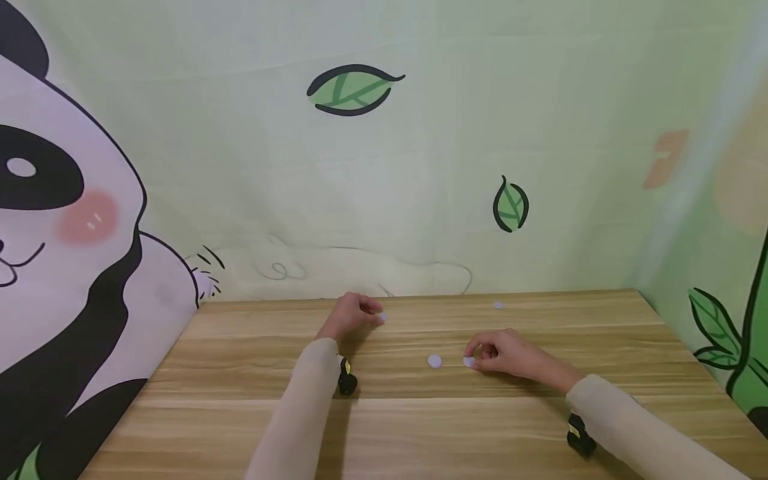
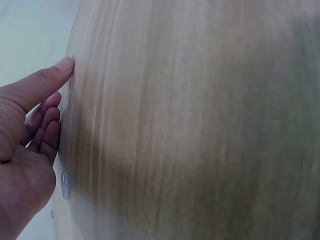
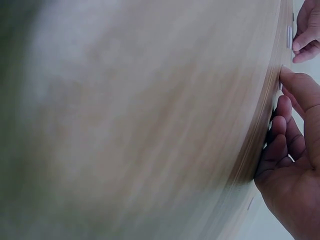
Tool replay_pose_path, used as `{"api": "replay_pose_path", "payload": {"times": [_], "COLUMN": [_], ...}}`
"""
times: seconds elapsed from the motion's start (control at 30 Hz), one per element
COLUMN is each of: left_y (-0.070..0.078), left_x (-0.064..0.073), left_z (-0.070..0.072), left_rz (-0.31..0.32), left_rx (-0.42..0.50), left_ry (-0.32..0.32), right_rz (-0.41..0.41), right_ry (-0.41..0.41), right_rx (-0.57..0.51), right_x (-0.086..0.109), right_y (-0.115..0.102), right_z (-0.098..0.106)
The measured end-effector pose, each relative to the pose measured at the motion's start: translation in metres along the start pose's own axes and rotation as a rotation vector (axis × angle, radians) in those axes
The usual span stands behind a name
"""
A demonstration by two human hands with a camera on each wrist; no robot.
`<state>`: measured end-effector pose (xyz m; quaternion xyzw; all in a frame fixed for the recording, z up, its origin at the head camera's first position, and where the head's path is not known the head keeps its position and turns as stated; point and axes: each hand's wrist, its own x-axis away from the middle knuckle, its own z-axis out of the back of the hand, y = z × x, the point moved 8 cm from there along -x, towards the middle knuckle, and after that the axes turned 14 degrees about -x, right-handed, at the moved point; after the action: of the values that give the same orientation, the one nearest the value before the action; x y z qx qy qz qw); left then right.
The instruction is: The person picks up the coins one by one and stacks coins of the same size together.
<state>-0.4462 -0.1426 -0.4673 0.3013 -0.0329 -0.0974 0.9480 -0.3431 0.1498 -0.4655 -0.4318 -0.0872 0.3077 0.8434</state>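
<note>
My left hand (image 1: pixel 353 315) is at the far side of the table, with thumb and forefinger pinching a small white disc (image 1: pixel 383 317) at the wood. My right hand (image 1: pixel 504 352), nearer and to the right, pinches a second white disc (image 1: pixel 469 361) low over the tabletop. Just left of that one lies another flat white disc (image 1: pixel 435 361). A smaller-looking disc (image 1: pixel 498 305) rests by the back edge, beyond the right hand. In the left wrist view the thumb (image 2: pixel 57 72) hides most of the held disc; the right thumb (image 3: pixel 300 87) does likewise in its view.
The wood-grain table (image 1: pixel 420 433) reaches back to a pale green cloth backdrop (image 1: pixel 420 167) printed with leaves and a panda (image 1: pixel 66 200). Black wrist devices hang under both sleeves, one beneath the left (image 1: pixel 347 379) and one beneath the right (image 1: pixel 579 437).
</note>
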Motion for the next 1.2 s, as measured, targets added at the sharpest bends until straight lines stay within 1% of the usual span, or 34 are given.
{"api": "replay_pose_path", "payload": {"times": [0.2,0.5,0.77,0.87,1.0,1.2], "left_y": [0.0003,-0.0031,-0.0043,-0.0051,-0.0054,-0.0037], "left_x": [0.0020,-0.0019,-0.0032,-0.0041,-0.0058,-0.0070], "left_z": [0.0006,-0.0014,-0.0018,-0.0016,-0.0022,-0.0023], "left_rz": [0.012,0.018,0.024,0.024,0.015,0.012], "left_rx": [-0.009,0.007,-0.010,-0.010,-0.035,-0.061], "left_ry": [0.000,0.001,0.014,0.019,0.020,0.016], "right_rz": [0.009,0.005,0.045,0.035,0.013,0.005], "right_ry": [0.000,0.002,0.009,0.012,0.011,0.007], "right_rx": [0.006,0.018,0.008,0.009,-0.007,-0.016], "right_x": [0.0003,0.0002,0.0001,-0.0008,-0.0013,-0.0020], "right_y": [-0.0029,-0.0005,-0.0035,-0.0021,-0.0009,-0.0017], "right_z": [-0.0006,-0.0002,0.0003,0.0003,0.0012,0.0033]}}
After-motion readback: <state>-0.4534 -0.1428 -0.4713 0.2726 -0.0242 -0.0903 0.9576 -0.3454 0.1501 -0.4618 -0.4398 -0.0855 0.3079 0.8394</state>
